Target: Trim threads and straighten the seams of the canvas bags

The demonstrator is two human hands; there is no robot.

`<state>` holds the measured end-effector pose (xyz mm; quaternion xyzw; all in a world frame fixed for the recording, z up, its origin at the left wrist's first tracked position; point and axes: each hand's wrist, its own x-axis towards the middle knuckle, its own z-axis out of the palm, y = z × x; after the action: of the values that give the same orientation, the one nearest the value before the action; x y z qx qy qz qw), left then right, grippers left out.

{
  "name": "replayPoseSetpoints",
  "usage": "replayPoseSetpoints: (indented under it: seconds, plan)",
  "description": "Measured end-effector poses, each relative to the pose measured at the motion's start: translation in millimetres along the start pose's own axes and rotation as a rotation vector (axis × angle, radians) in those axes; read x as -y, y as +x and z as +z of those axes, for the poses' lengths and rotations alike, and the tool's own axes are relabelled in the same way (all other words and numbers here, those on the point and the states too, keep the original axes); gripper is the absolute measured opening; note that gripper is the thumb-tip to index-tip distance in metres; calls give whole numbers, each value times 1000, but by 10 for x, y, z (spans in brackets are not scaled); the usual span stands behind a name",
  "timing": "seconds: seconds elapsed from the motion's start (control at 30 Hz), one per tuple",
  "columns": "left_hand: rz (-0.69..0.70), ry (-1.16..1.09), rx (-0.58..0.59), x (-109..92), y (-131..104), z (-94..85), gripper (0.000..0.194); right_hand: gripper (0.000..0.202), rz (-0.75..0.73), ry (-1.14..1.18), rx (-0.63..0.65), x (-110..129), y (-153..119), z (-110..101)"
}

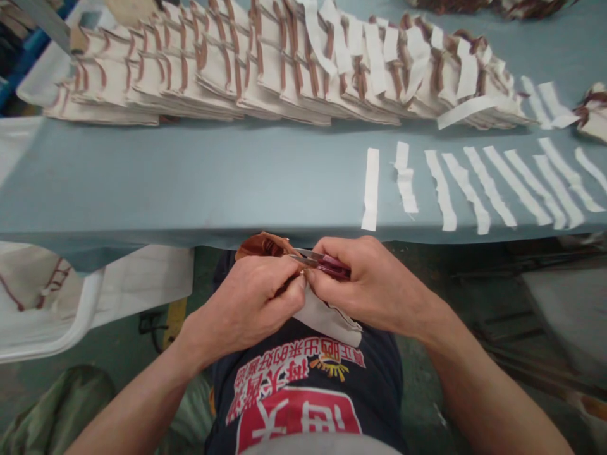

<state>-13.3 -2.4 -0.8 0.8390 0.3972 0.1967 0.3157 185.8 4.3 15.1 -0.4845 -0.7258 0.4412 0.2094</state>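
Note:
Over my lap, below the table's front edge, my left hand [260, 294] pinches a cream fabric piece [327, 319] with brown fabric [265, 245] at its upper end. My right hand [360, 278] is closed around small scissors with dark red handles [334, 266]. Their blades point left and lie against the fabric beside my left fingertips. The cream part hangs down between my hands toward the printed dark apron [303, 385]. Fingers partly hide where the blades meet the fabric.
A blue-grey cloth covers the table [190, 183]. Overlapping cream and brown fabric pieces [265, 63] line its back. White strips [370, 189] lie along the right front. A white-rimmed container [90, 316] stands at lower left.

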Motion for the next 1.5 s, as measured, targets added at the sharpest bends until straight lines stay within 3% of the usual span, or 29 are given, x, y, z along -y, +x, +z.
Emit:
replayPoseSetpoints:
  seconds: [0.23, 0.43, 0.67, 1.13, 1.5]
  plan:
    - [-41, -99, 41, 7, 48, -44, 30, 22, 217, 423, 154, -79, 72, 13]
    - [-83, -245, 101, 26, 83, -75, 29, 33, 257, 629, 248, -137, 97, -12]
    - [-166, -374, 128, 63, 89, -49, 35, 34, 251, 617, 251, -129, 95, -21]
    - [-120, -304, 68, 72, 29, -23, 34, 43, 221, 583, 260, -144, 108, 11]
    - [-142, -433, -30, 113, -16, 89, 36, 38, 234, 572, 226, -138, 98, 32]
